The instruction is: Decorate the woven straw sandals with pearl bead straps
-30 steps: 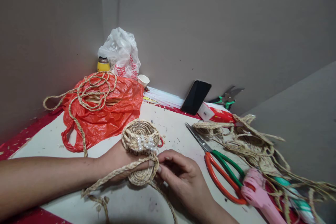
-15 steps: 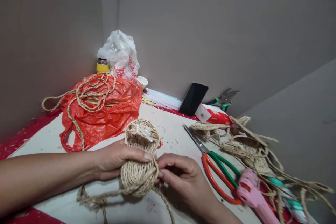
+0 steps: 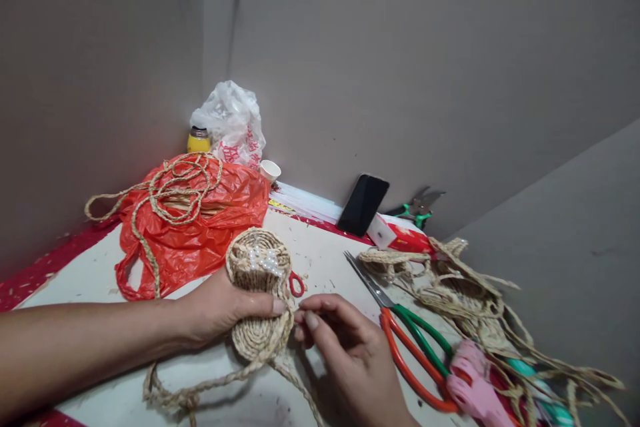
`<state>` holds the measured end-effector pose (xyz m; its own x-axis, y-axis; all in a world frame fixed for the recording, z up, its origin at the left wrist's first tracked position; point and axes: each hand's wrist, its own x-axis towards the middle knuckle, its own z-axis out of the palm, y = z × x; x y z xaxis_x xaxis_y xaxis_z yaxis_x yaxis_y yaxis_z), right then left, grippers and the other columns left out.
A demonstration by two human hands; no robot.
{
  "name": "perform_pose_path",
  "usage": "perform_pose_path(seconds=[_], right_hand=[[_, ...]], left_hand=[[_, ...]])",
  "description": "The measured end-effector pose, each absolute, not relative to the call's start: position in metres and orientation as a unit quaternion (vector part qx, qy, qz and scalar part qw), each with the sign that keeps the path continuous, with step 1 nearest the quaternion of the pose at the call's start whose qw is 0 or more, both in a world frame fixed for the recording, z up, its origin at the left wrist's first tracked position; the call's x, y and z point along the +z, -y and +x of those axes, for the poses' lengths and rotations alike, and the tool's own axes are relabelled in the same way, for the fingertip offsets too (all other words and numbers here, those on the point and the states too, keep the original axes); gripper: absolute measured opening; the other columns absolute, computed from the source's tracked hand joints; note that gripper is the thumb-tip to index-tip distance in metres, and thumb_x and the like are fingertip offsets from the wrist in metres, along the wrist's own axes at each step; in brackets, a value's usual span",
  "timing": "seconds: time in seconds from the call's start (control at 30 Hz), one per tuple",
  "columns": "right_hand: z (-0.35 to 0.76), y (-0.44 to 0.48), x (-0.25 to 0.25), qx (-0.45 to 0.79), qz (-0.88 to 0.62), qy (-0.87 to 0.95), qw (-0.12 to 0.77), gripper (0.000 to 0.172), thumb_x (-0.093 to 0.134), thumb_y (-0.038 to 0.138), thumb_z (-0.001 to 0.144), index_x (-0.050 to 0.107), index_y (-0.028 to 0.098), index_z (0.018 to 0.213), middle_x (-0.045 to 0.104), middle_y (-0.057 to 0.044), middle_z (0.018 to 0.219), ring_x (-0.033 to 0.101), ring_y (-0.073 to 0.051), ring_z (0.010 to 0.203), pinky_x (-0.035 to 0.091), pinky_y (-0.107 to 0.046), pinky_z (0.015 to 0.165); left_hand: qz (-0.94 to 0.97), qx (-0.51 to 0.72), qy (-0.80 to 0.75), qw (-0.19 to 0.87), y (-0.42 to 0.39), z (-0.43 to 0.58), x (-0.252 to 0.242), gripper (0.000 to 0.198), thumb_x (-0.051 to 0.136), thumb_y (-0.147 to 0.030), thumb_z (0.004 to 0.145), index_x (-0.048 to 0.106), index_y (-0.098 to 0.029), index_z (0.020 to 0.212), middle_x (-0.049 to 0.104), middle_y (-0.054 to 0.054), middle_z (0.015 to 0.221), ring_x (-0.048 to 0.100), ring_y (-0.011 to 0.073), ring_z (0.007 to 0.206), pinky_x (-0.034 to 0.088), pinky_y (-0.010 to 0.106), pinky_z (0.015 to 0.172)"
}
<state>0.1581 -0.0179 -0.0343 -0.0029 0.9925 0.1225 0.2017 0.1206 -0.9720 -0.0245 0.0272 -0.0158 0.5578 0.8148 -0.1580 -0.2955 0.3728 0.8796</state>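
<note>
A small woven straw slipper (image 3: 255, 340), coiled from braided cord with white pearl beads across its strap, is gripped by my left hand (image 3: 220, 310), the thumb pressed over its middle. From the lower end of the slipper trail loose lengths of braided straw cord (image 3: 215, 383). At its right edge my right hand (image 3: 345, 353) is closed, thumb and fingers pinched together; what they hold is too small to make out. Just beyond lies a red loop handle (image 3: 297, 284), partly hidden by the slipper.
Large scissors (image 3: 417, 340) with red and green handles lie to the right, beside a pink tool (image 3: 475, 383) and tangled straw cord (image 3: 465, 293). A phone (image 3: 363, 203) leans at the back near pliers (image 3: 420, 208). A red plastic bag (image 3: 200, 247) with coiled braid stands back left.
The slipper has turned in my left hand so its sole shows flatter, and it has shifted slightly left. My right fingers have drawn a little off its edge. The camera view has tilted up slightly.
</note>
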Motion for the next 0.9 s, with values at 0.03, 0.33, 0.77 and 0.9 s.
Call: perform_pose_path(seconds=[0.03,0.33,0.77,0.9], right_hand=[[0.156,0.020,-0.035,0.412,-0.530,0.551,0.497,0.017,0.067,0.035,0.081,0.066,0.019,0.085,0.070,-0.005,0.072,0.064,-0.017,0.061,0.051,-0.025,0.057],[0.137,0.031,-0.036,0.393,-0.517,0.541,0.534,0.024,0.074,0.036,0.075,0.067,0.019,0.091,0.069,-0.005,0.076,0.063,-0.016,0.066,0.051,-0.024,0.059],[0.137,0.029,-0.039,0.408,-0.532,0.532,0.517,0.022,0.072,0.037,0.075,0.066,0.018,0.084,0.061,0.000,0.066,0.053,-0.012,0.056,0.045,-0.020,0.052],[0.137,0.030,-0.043,0.393,-0.539,0.530,0.524,0.022,0.070,0.036,0.076,0.065,0.019,0.089,0.061,0.000,0.067,0.053,-0.012,0.057,0.045,-0.020,0.053]], left_hand=[[0.444,0.378,-0.315,0.749,-0.028,-0.025,-0.015,0.019,0.077,-0.017,0.065,0.066,-0.014,0.081,0.068,0.000,0.076,0.061,0.0148,0.072,0.050,0.029,0.074],[0.483,0.401,-0.378,0.681,-0.025,-0.024,-0.015,0.023,0.075,-0.024,0.065,0.064,-0.015,0.082,0.065,0.000,0.077,0.059,0.0168,0.075,0.049,0.031,0.076],[0.480,0.387,-0.352,0.704,-0.024,-0.021,-0.014,0.026,0.077,-0.028,0.065,0.064,-0.014,0.083,0.067,0.002,0.081,0.059,0.0171,0.078,0.049,0.030,0.076],[0.490,0.393,-0.362,0.689,-0.024,-0.022,-0.013,0.021,0.076,-0.026,0.067,0.063,-0.015,0.079,0.064,-0.002,0.075,0.056,0.0141,0.073,0.047,0.027,0.072]])
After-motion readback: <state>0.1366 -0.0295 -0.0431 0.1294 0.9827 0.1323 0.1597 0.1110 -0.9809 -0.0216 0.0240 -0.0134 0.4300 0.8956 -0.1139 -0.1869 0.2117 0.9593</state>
